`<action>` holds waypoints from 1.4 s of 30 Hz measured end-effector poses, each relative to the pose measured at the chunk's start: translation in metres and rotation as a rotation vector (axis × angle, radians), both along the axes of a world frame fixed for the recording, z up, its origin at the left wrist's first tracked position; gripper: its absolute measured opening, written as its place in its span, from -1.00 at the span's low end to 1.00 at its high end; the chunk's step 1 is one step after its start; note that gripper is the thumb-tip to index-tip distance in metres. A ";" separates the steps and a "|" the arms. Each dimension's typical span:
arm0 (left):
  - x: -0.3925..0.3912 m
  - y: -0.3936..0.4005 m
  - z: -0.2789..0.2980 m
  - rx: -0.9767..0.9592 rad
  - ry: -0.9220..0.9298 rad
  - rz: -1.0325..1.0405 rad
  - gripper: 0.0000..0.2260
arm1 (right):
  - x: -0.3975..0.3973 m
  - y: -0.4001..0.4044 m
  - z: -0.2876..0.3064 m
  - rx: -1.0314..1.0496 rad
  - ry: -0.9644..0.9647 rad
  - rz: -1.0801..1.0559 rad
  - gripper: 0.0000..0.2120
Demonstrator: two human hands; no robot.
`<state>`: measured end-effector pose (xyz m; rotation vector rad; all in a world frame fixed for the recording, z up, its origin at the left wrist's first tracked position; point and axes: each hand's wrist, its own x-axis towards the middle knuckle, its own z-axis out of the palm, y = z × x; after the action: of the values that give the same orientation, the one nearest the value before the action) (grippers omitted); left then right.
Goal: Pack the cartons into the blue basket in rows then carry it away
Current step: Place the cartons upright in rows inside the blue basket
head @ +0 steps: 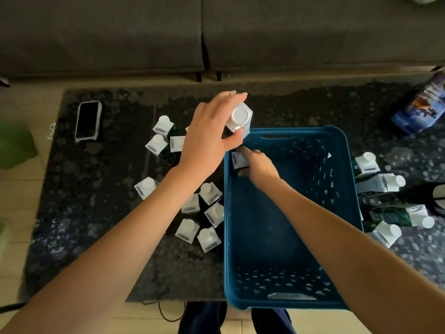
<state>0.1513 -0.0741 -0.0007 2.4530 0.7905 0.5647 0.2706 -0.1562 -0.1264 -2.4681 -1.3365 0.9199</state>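
The blue basket (346,179) stands on the dark table, right of centre, its floor bare except at the far left corner. There my right hand (258,168) is down inside, closed on a white-capped carton (238,160) against the left wall. My left hand (212,131) holds another carton (239,120) by its sides, just above the basket's far left rim. Several white and green cartons (202,213) stand in a loose group left of the basket, more (160,138) sit farther back, and others (385,201) lie or stand on its right.
A phone (88,120) lies on the table's far left. A blue-purple package (423,104) sits at the far right edge. A grey sofa runs behind the table. A green object (14,145) is on the floor at left. My legs show below the table's near edge.
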 end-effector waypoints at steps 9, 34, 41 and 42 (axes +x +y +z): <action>0.005 -0.011 0.009 0.034 0.128 -0.206 -0.49 | 0.000 -0.037 0.079 0.662 0.246 -0.272 -0.28; 0.011 -0.037 -0.087 -0.222 0.479 0.277 -0.63 | 0.021 -0.052 0.003 0.316 0.138 -0.636 -0.48; 0.013 -0.039 -0.093 -0.381 0.335 0.370 -0.63 | 0.024 -0.042 -0.008 0.290 0.188 -0.449 -0.57; 0.012 -0.040 -0.093 -0.391 0.333 0.370 -0.63 | 0.028 -0.044 -0.008 0.277 0.182 -0.452 -0.59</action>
<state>0.1637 -0.1137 -0.0933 2.0696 1.3641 0.1032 0.2987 -0.2006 -0.1345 -2.2654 -0.7419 0.7652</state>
